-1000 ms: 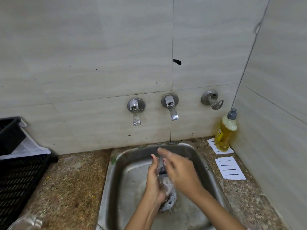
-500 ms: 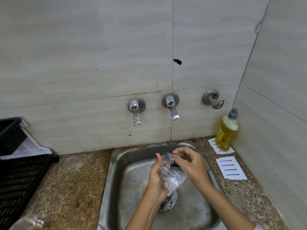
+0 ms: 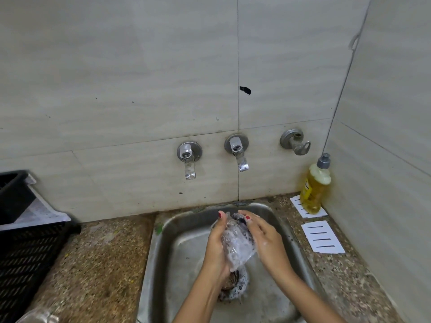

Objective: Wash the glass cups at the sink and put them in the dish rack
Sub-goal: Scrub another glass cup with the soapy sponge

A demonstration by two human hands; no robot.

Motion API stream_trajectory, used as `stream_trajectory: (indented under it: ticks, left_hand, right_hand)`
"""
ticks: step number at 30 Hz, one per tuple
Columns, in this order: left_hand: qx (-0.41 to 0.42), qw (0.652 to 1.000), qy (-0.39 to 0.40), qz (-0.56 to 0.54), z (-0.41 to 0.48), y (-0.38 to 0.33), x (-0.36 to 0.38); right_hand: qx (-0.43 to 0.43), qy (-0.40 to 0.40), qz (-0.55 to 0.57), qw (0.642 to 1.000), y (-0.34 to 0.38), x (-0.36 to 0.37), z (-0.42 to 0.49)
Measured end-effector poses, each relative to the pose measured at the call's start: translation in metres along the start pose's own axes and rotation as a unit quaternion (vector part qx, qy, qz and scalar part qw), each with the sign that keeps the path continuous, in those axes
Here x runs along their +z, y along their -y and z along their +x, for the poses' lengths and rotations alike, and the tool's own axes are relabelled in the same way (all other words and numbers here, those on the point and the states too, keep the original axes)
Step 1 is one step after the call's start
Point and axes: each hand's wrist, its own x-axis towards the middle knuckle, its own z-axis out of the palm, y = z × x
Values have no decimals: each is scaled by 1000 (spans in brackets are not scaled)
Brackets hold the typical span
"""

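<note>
A soapy glass cup (image 3: 236, 248) is held tilted over the steel sink (image 3: 163, 264), its mouth toward the wall. My left hand (image 3: 215, 250) grips its left side. My right hand (image 3: 267, 244) presses a dark scrubber (image 3: 240, 221) against the cup near its rim, the fingers curled round it. Foam covers the glass and lies around the drain (image 3: 233, 283) below. Another glass (image 3: 39, 317) shows partly at the bottom left corner. The black dish rack (image 3: 25, 250) stands on the counter at the left.
Two wall taps (image 3: 189, 157) (image 3: 238, 150) and a valve (image 3: 295, 142) sit above the sink. A yellow dish soap bottle (image 3: 314, 185) stands in the right corner beside white slotted cards (image 3: 323, 236). Speckled stone counter (image 3: 100, 264) lies between rack and sink.
My right hand drew back from over the cup to its right side near the rim. The cup tilted more upright in my left hand.
</note>
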Motion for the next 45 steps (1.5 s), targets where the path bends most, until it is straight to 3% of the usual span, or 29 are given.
stream_trajectory:
  ticks: [2, 4, 9, 12, 16, 18, 20, 21, 23, 26, 29, 35, 40, 42, 45]
  left_hand:
    - [-12, 998, -64, 27, 3, -5, -1]
    - [-41, 993, -78, 80, 3, -10, 0]
    - [-147, 971, -67, 174, 1, -14, -7]
    - [-182, 961, -78, 195, 8, -13, -14]
    - [-155, 928, -155, 302, 21, 5, -20]
    - [-90, 895, -227, 374, 15, 17, -18]
    - [9, 875, -289, 388, 7, 31, -20]
    - [22, 882, -302, 361, 3, 37, -19]
    - [16, 937, -299, 178, 1, 46, -20]
    - [-58, 974, -200, -91, -1, 45, -18]
    - [-74, 971, -141, -177, -2, 36, -19]
    - [-68, 974, -140, -165, -6, 23, -22]
    - [-78, 981, -143, -109, 0, 20, -39]
    - [-82, 986, -142, -38, 1, 17, -41]
    - [-98, 983, -136, 70, -2, 16, -38]
  right_hand:
    - [-6, 0, -14, 1000, 3, 1, -6]
    - [30, 42, -57, 997, 2, -3, -6]
    - [264, 157, 25, 951, -4, -12, 2]
    - [318, 138, 106, 932, -16, -13, 4]
    - [390, 89, 230, 887, -25, -10, 2]
    - [403, 50, 310, 859, -35, -8, 1]
    - [389, 21, 365, 845, -41, -4, 1]
    - [371, 7, 371, 851, -46, -1, 1]
    - [328, -28, 344, 879, -56, 5, 1]
    - [222, -79, 253, 938, -68, 10, -2]
    - [103, -29, 150, 983, -67, 7, -5]
    - [27, 64, -14, 997, -56, -12, 8]
    - [60, -17, 43, 997, -49, -13, 17]
    - [23, -24, 43, 999, -48, -10, 19]
    - [-100, -14, -48, 994, -38, -8, 15]
